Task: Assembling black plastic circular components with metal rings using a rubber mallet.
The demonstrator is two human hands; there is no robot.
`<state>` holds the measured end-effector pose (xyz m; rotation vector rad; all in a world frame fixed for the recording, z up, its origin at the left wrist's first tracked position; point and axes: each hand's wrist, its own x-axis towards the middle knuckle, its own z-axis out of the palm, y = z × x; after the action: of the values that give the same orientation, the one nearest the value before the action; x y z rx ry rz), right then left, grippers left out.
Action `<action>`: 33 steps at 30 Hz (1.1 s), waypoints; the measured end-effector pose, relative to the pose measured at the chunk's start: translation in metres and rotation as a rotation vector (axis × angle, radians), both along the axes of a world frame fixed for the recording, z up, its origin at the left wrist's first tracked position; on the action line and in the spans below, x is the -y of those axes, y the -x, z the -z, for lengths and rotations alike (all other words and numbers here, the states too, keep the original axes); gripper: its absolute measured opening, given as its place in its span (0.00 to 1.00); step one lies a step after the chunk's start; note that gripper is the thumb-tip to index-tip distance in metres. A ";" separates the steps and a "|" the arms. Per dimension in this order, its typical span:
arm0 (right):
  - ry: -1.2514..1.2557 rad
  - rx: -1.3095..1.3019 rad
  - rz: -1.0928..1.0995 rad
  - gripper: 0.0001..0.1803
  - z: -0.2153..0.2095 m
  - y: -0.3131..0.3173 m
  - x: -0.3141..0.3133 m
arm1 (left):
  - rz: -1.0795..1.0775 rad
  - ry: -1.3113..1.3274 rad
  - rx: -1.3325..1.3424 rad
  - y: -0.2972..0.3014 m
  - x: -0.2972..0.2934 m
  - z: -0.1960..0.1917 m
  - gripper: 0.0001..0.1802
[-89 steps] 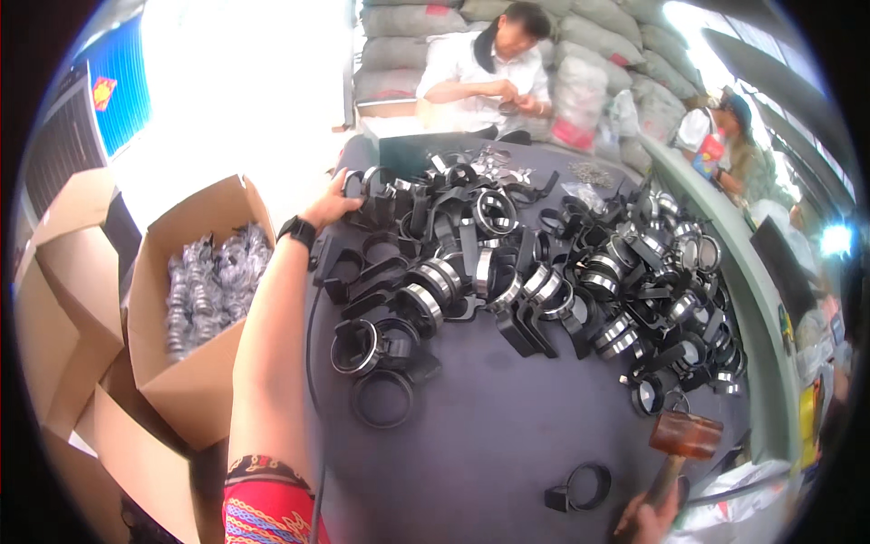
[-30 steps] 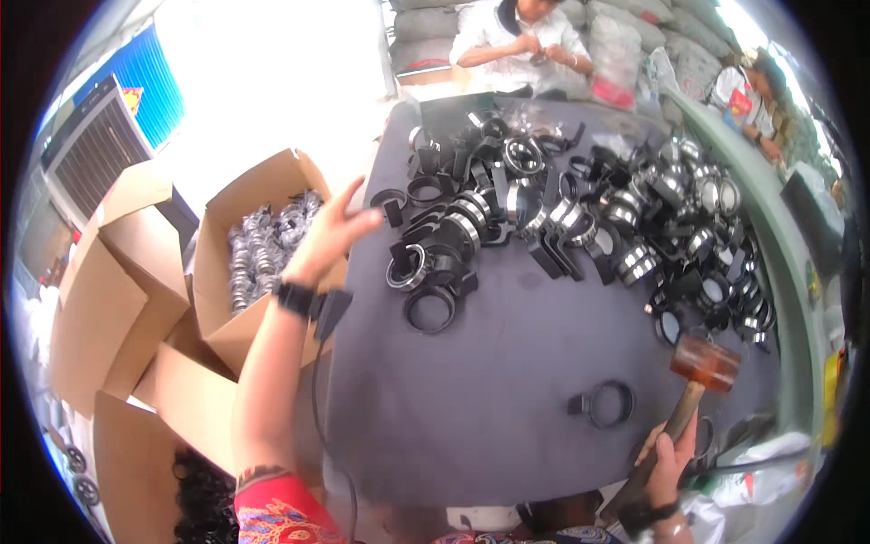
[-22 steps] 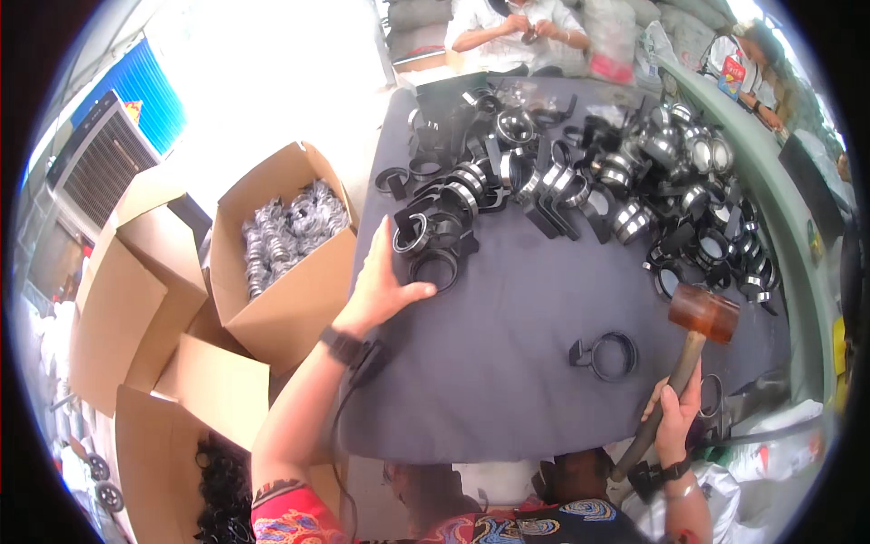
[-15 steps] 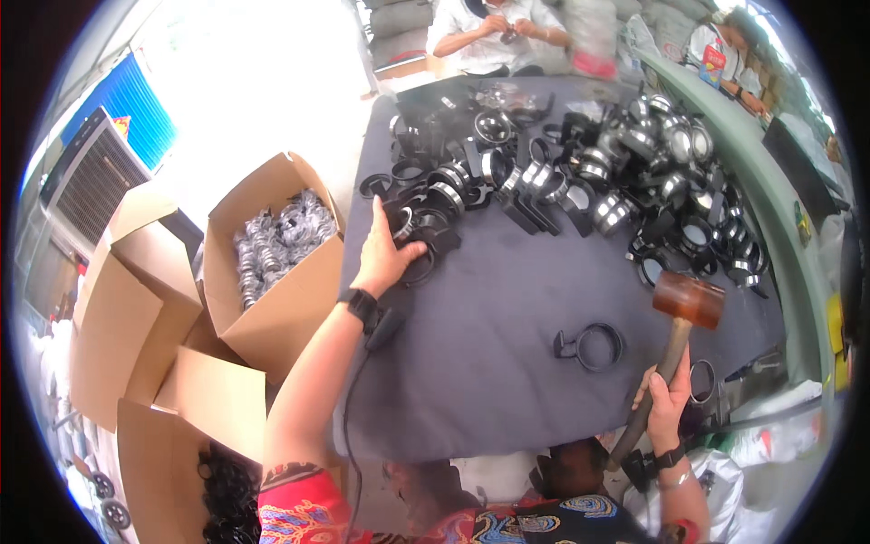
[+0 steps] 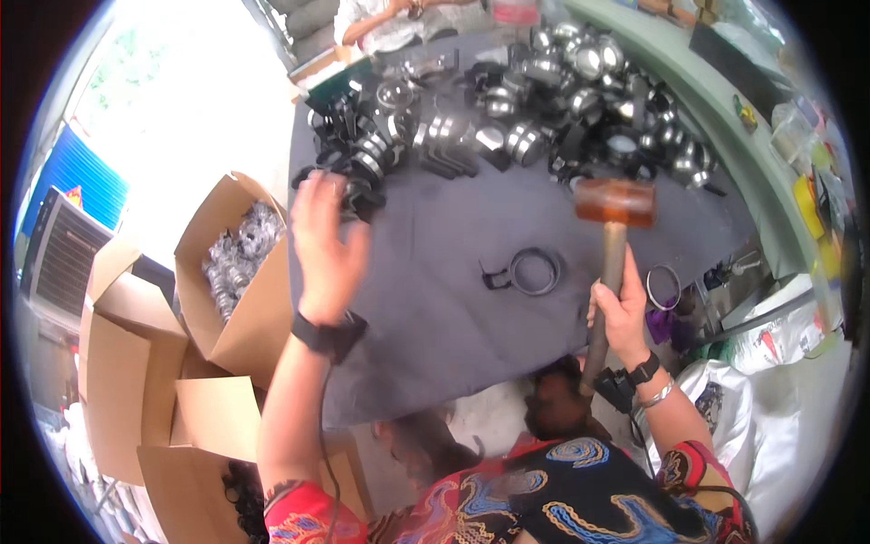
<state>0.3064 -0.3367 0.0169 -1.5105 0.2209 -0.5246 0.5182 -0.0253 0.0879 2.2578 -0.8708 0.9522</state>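
My left hand point(image 5: 328, 249) is over the left side of the grey-covered table, blurred, its fingers stretched out and the thumb apart. Its fingertips are beside black ring-shaped parts point(image 5: 364, 201) at the near left end of the pile; what lies under the palm is hidden. My right hand point(image 5: 622, 313) grips the wooden handle of a mallet point(image 5: 616, 201) with an amber-brown head, held head up over the table's right side. A black ring clamp with a side tab point(image 5: 536, 272) lies alone mid-table. Right of my right hand is a thin silver ring point(image 5: 663, 287) near the table edge.
A heap of black and silver ring parts point(image 5: 526, 140) spans the table's far side. Left stand open cardboard boxes, one with plastic-wrapped parts point(image 5: 240, 258), one with black parts point(image 5: 240, 499). A co-worker's hands point(image 5: 408, 7) show opposite. A green ledge point(image 5: 675, 77) runs along the right.
The view has shifted, so the table sits higher and further left. My left hand has drawn back toward me from the pile. The mallet stays in my right hand, slightly higher over the table.
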 end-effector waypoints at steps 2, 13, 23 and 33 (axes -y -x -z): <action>0.031 -0.009 -0.006 0.39 0.001 0.002 0.000 | 0.189 -0.181 0.115 0.053 0.033 -0.028 0.26; -0.027 0.041 -0.068 0.42 0.007 0.010 0.001 | 0.006 -1.209 0.132 0.114 0.105 0.014 0.15; -0.048 0.058 -0.109 0.42 0.002 0.005 0.000 | 0.027 -1.084 -0.082 0.106 0.102 0.040 0.05; -0.028 0.078 -0.091 0.40 0.000 0.017 0.002 | 0.144 0.139 -0.926 0.221 0.016 0.032 0.17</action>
<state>0.2897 -0.3388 0.0171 -1.4624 0.0987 -0.5048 0.2969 -0.0417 0.0561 2.1187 -0.4979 -0.1378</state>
